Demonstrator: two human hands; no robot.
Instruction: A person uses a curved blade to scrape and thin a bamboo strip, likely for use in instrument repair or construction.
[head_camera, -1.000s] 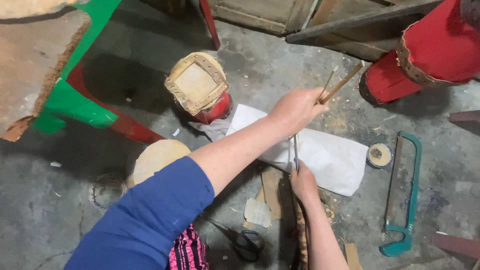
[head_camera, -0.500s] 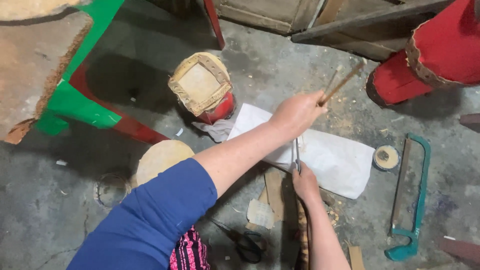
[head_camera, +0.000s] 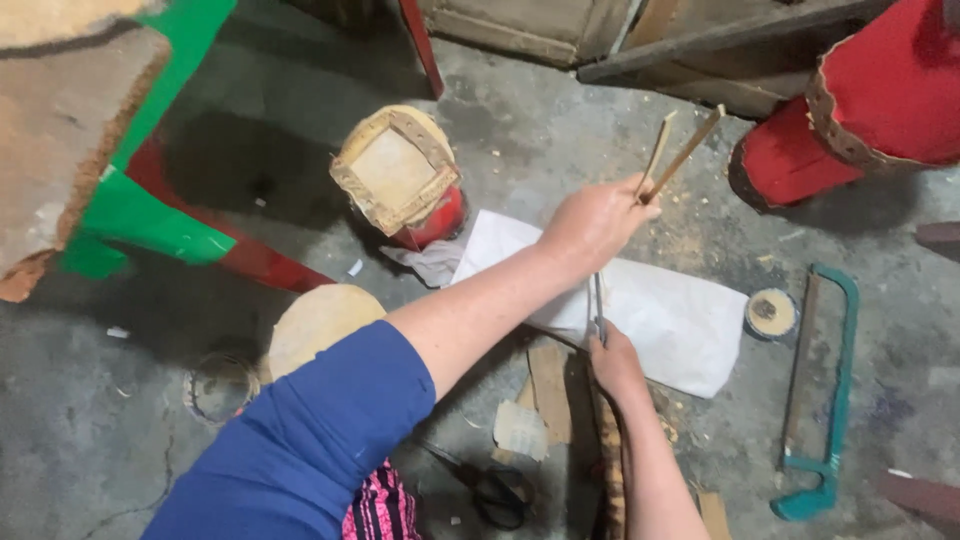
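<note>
Concrete floor: left hand (head_camera: 598, 222) grips two bamboo sticks (head_camera: 672, 155).

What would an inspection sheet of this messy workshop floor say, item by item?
Surface: grey concrete floor, cracked, strewn with wood shavings.
Job's things: two thin sticks raised in the left hand; a thin blade upright in the right hand; white sheet below them.
Clutter: small drum with a red body, round disc, tape roll, green saw, scissors, cardboard scraps.
Grippers: left hand closed on the sticks; right hand closed on the blade.
Cables: nothing seen.
Surroundings: big red drum, green and red frame, wooden planks.
</note>
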